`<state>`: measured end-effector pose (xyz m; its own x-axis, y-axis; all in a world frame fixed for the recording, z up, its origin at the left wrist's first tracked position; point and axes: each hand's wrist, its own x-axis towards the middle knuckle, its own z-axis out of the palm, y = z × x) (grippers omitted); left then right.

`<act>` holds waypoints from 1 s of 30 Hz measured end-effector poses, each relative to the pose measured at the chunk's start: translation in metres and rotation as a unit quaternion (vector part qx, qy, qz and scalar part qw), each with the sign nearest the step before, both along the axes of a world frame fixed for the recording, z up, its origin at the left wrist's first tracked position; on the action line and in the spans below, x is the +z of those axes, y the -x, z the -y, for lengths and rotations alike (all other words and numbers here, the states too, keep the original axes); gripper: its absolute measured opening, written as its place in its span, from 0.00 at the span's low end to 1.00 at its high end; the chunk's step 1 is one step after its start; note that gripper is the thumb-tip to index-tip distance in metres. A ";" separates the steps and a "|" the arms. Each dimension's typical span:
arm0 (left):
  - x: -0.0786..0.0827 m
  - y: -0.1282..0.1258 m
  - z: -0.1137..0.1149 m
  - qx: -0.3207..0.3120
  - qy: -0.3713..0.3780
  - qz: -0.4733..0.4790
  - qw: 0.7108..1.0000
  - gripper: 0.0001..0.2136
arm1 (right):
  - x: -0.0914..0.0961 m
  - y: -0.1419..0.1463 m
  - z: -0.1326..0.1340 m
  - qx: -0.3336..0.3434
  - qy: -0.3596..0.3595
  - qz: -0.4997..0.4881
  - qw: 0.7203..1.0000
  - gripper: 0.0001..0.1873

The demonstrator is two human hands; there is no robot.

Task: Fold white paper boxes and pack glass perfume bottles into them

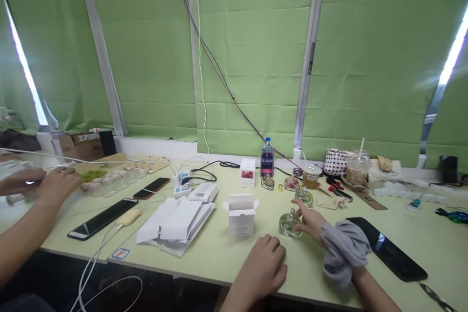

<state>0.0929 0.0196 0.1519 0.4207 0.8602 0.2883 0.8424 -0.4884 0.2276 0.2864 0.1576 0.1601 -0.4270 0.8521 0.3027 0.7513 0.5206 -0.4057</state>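
Observation:
My right hand [312, 223], with a grey scrunchie [345, 251] round the wrist, grips a round clear glass perfume bottle [288, 224] at its right side. The bottle stands on the table and has no cap on its neck. Close to the table's front edge rests my left hand [263, 264], its fingers curled, with nothing visible in it. Ahead of it stands a small white box [241, 222] with its top flaps open. Behind the held bottle are more round glass bottles: a greenish one [304, 197], a pinkish one [291, 184] and another [267, 183].
White flattened boxes [179, 222] lie left of the open box. A closed white box [247, 173] and a water bottle [267, 158] stand behind. Drink cups [357, 168] and a black phone [389, 248] are at right. A co-worker's hands [54, 183] are at far left.

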 end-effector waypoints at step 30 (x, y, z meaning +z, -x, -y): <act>0.004 -0.031 -0.049 0.058 0.052 0.420 0.904 0.12 | 0.027 -0.036 0.016 0.008 -0.010 -0.044 0.999 0.07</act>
